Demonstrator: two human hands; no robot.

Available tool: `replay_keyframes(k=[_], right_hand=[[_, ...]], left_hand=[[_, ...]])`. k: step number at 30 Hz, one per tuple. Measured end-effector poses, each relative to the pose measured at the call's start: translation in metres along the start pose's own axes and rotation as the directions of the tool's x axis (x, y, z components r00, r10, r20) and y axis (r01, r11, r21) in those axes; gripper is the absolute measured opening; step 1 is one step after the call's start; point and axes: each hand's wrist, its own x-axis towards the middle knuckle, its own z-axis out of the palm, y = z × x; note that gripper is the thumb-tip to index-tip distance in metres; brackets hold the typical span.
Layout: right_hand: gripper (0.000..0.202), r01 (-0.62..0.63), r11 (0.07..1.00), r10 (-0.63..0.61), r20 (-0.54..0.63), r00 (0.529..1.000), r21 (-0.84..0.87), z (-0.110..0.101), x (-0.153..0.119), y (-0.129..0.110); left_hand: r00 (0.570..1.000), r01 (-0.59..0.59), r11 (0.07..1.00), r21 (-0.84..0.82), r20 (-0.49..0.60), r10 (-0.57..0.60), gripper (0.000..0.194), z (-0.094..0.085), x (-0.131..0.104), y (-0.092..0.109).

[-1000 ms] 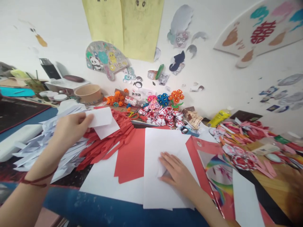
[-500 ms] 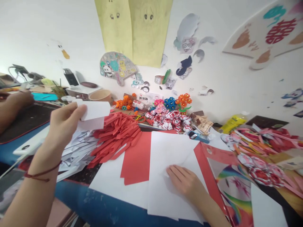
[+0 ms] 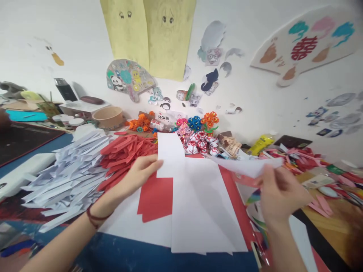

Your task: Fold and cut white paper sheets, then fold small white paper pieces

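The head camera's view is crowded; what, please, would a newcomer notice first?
Probably the red paper strips beside the white paper strips, on the left. Then the fan with red characters, upper right on the wall. Centre and right, the left hand and right hand hold white paper.

Large sheet (image 3: 208, 211) between the hands: white paper, matt, smooth. Pile (image 3: 68, 173) beyond the left hand (image 3: 146, 166): folded white paper strips, matt. Beside it, red strips (image 3: 127, 149): matt paper. Beyond the right hand (image 3: 279, 185), yellow packet (image 3: 262, 142): glossy plastic. Bench (image 3: 326, 226) right of that hand: wood-grained surface.
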Motion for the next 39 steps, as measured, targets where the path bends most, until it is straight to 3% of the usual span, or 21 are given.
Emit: replay_keyframes(k=[2,4,7,10,12,15,17,19,21,22,23,25,26,29,31,33,35,39], right_hand=[[0.034,-0.051,0.977,0.079,-0.130,0.988,0.209,-0.004,0.029,-0.011],[0.037,-0.026,0.932,0.093,-0.171,0.981,0.360,-0.005,0.052,-0.020],[0.032,-0.101,0.803,0.125,-0.001,0.992,0.587,-0.001,0.073,-0.030],[0.025,-0.241,0.692,0.145,0.196,0.970,0.681,0.012,0.079,-0.036],[0.026,-0.313,0.640,0.164,0.273,0.948,0.702,0.024,0.078,-0.040],[0.022,-0.427,0.556,0.256,0.342,0.904,0.713,0.046,0.074,-0.040],[0.022,-0.498,0.505,0.324,0.380,0.867,0.705,0.058,0.071,-0.037],[0.024,-0.552,0.466,0.386,0.402,0.830,0.692,0.068,0.069,-0.030],[0.026,-0.577,0.451,0.430,0.400,0.809,0.681,0.076,0.065,-0.021],[0.026,-0.570,0.454,0.446,0.379,0.811,0.685,0.079,0.062,-0.017],[0.026,-0.552,0.464,0.458,0.345,0.819,0.693,0.083,0.057,-0.014],[0.026,-0.490,0.499,0.475,0.248,0.845,0.715,0.091,0.045,-0.010],[0.025,-0.465,0.522,0.476,0.208,0.854,0.715,0.095,0.037,-0.009],[0.027,-0.475,0.549,0.490,0.196,0.849,0.687,0.103,0.011,-0.009],[0.029,-0.550,0.540,0.466,0.318,0.826,0.637,0.105,-0.007,-0.011],[0.028,-0.646,0.545,0.381,0.529,0.759,0.534,0.106,-0.028,-0.013],[0.031,-0.716,0.579,0.285,0.725,0.626,0.390,0.107,-0.048,-0.013],[0.039,-0.759,0.624,0.237,0.881,0.410,0.186,0.109,-0.080,-0.013]], left_hand=[[0.993,0.121,0.993,-0.003,0.013,-0.121,0.039,0.028,0.006,-0.022],[0.967,0.198,0.980,-0.016,0.169,-0.193,0.039,0.056,0.006,-0.042],[0.890,0.283,0.959,-0.004,0.374,-0.261,0.035,0.097,-0.002,-0.058],[0.810,0.354,0.935,0.025,0.491,-0.321,0.032,0.140,-0.008,-0.056],[0.729,0.427,0.904,0.025,0.582,-0.360,0.029,0.165,-0.008,-0.050],[0.707,0.473,0.880,-0.041,0.613,-0.352,0.023,0.183,-0.004,-0.043],[0.687,0.485,0.871,-0.084,0.652,-0.320,0.021,0.176,-0.001,-0.041],[0.668,0.452,0.891,-0.048,0.680,-0.302,0.031,0.152,0.001,-0.041],[0.700,0.340,0.940,0.013,0.665,-0.262,0.041,0.119,0.003,-0.039],[0.721,0.242,0.970,0.004,0.668,-0.183,0.040,0.102,0.004,-0.037],[0.688,0.191,0.981,-0.035,0.718,-0.108,0.046,0.087,0.005,-0.035],[0.634,0.243,0.950,-0.195,0.774,-0.003,0.063,0.065,0.008,-0.031],[0.643,0.289,0.914,-0.284,0.765,0.034,0.066,0.058,0.010,-0.031],[0.805,0.320,0.880,-0.350,0.590,-0.057,0.054,0.054,0.016,-0.035],[0.884,0.336,0.880,-0.337,0.434,-0.172,0.048,0.056,0.020,-0.042],[0.906,0.364,0.853,-0.375,0.353,-0.232,0.046,0.057,0.024,-0.049],[0.922,0.355,0.834,-0.422,0.306,-0.238,0.045,0.056,0.026,-0.053],[0.946,0.314,0.861,-0.400,0.207,-0.249,0.041,0.050,0.027,-0.054]])
